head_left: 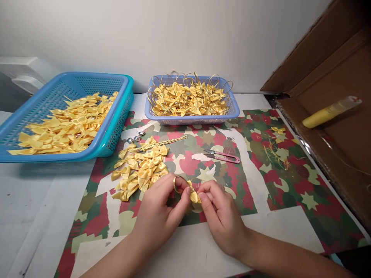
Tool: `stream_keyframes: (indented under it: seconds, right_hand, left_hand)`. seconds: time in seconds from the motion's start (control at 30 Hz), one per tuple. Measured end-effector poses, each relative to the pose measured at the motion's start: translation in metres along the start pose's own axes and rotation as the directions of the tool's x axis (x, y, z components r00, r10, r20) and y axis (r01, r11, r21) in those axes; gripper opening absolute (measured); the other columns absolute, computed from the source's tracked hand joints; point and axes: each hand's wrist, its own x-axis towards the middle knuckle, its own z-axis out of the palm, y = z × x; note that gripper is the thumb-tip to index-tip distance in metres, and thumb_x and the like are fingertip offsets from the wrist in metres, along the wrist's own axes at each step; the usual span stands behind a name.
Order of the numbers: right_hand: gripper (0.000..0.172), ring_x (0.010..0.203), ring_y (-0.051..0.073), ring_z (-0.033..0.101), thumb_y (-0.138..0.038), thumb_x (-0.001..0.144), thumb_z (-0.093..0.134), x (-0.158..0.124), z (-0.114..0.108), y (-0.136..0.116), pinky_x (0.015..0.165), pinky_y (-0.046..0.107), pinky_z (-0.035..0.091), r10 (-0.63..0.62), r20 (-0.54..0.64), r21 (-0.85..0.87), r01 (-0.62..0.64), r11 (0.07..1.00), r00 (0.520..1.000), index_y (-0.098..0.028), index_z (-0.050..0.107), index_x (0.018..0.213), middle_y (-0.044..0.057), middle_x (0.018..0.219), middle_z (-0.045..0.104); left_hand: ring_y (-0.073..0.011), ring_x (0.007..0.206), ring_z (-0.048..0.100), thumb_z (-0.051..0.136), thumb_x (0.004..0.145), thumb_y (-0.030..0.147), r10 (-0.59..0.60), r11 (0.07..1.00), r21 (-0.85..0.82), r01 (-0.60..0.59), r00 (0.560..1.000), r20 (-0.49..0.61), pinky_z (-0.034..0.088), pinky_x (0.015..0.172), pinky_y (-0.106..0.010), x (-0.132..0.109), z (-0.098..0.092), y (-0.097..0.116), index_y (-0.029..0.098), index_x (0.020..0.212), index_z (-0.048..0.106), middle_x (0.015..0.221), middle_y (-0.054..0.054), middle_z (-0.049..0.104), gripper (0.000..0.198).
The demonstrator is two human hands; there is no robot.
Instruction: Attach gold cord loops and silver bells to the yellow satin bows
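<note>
Lower centre of the frame: a yellow satin bow (194,196) joined to a gold wire loop (174,184). Just left, a pile of bows (142,170) in the same glossy yellow. Upper left: a bright blue mesh basket (58,156) with a turquoise corner, filled with yellow. Upper centre: a periwinkle basket (193,119), yellow and gold inside. The paper mat (275,181) is patterned with stars and circles in red, dark green and pale green, with white patches. The thread snips (223,156) at centre have pink handles. Right: a brown cardboard box (333,73) and a yellow tube (324,116).
</note>
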Motion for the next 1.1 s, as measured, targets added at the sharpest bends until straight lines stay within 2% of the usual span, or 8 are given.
stream_keyframes:
  seconds: [0.4, 0.5, 0.63, 0.73, 0.87, 0.97, 1.03, 1.1]
  right_hand:
    - [0.015, 0.051, 0.011, 0.039, -0.027, 0.097, 0.037, -0.002, 0.000, -0.001, 0.051, 0.024, 0.031, 0.110, 0.060, 0.129, -0.117, 0.985, 0.992, -0.022, 0.043, 0.084, -0.007, 0.058, 0.040]
    - [0.019, 0.050, 0.009, 0.035, -0.034, 0.099, 0.037, -0.005, 0.002, -0.001, 0.048, 0.023, 0.030, 0.214, 0.143, 0.314, -0.249, 0.916, 0.966, -0.023, 0.040, 0.084, -0.008, 0.057, 0.038]
    - [0.026, 0.044, 0.007, 0.030, -0.044, 0.098, 0.041, -0.007, 0.006, -0.001, 0.043, 0.019, 0.027, 0.302, 0.243, 0.540, -0.387, 0.747, 0.922, -0.023, 0.037, 0.083, -0.012, 0.052, 0.038]
    - [0.031, 0.042, 0.006, 0.028, -0.050, 0.096, 0.045, -0.006, 0.008, -0.001, 0.042, 0.018, 0.026, 0.317, 0.242, 0.598, -0.398, 0.696, 0.917, -0.023, 0.037, 0.082, -0.013, 0.050, 0.037]
    - [0.033, 0.042, 0.005, 0.030, -0.052, 0.095, 0.046, -0.005, 0.009, -0.002, 0.042, 0.018, 0.026, 0.311, 0.216, 0.618, -0.376, 0.690, 0.926, -0.023, 0.037, 0.082, -0.013, 0.051, 0.037]
    - [0.031, 0.043, 0.006, 0.031, -0.050, 0.096, 0.045, -0.006, 0.010, -0.001, 0.042, 0.019, 0.027, 0.296, 0.203, 0.613, -0.357, 0.705, 0.933, -0.023, 0.038, 0.083, -0.012, 0.052, 0.038]
    - [0.029, 0.044, 0.006, 0.032, -0.049, 0.097, 0.042, -0.006, 0.010, 0.000, 0.043, 0.019, 0.027, 0.276, 0.164, 0.585, -0.319, 0.746, 0.947, -0.023, 0.039, 0.085, -0.012, 0.053, 0.038]
    - [0.027, 0.045, 0.007, 0.034, -0.046, 0.099, 0.041, -0.006, 0.009, 0.002, 0.044, 0.021, 0.029, 0.242, 0.097, 0.529, -0.256, 0.809, 0.966, -0.022, 0.040, 0.085, -0.011, 0.053, 0.039]
  left_hand:
    - [-0.0109, 0.058, 0.049, 0.053, 0.089, 0.013, 0.080, 0.994, 0.082, -0.078, 0.996, -0.028, 0.039, 0.054, -0.022, 0.000, 0.003, -0.002, 0.020, 0.073, 0.048, 0.065, 0.002, 0.054, 0.018]
    - [-0.0110, 0.059, 0.049, 0.053, 0.090, 0.012, 0.087, 0.993, 0.080, -0.085, 0.996, -0.024, 0.039, 0.054, -0.022, 0.000, 0.004, -0.003, 0.020, 0.073, 0.048, 0.065, 0.002, 0.053, 0.019]
    - [-0.0111, 0.061, 0.050, 0.053, 0.090, 0.011, 0.122, 0.990, 0.075, -0.120, 0.992, -0.031, 0.039, 0.057, -0.022, 0.000, 0.005, -0.002, 0.020, 0.073, 0.048, 0.065, 0.002, 0.053, 0.020]
    - [-0.0112, 0.062, 0.051, 0.054, 0.090, 0.011, 0.157, 0.984, 0.087, -0.154, 0.987, -0.033, 0.039, 0.057, -0.022, -0.002, 0.007, -0.004, 0.019, 0.074, 0.048, 0.065, 0.002, 0.053, 0.019]
    - [-0.0109, 0.059, 0.048, 0.056, 0.089, 0.011, 0.185, 0.980, 0.085, -0.182, 0.982, -0.030, 0.039, 0.058, -0.023, -0.004, 0.009, -0.006, 0.019, 0.075, 0.053, 0.064, 0.002, 0.053, 0.016]
    - [-0.0099, 0.057, 0.048, 0.056, 0.089, 0.013, 0.100, 0.995, -0.016, -0.101, 0.994, -0.050, 0.039, 0.055, -0.022, -0.004, 0.008, -0.003, 0.019, 0.075, 0.055, 0.064, 0.002, 0.054, 0.015]
    - [-0.0095, 0.056, 0.050, 0.055, 0.090, 0.020, -0.063, 0.984, -0.168, 0.059, 0.998, -0.021, 0.040, 0.050, -0.020, -0.004, 0.007, 0.001, 0.019, 0.080, 0.058, 0.065, 0.003, 0.055, 0.011]
    - [-0.0097, 0.056, 0.053, 0.055, 0.091, 0.027, -0.227, 0.910, -0.334, 0.246, 0.969, 0.096, 0.042, 0.050, -0.019, -0.003, 0.006, 0.006, 0.018, 0.085, 0.061, 0.066, 0.002, 0.058, 0.013]
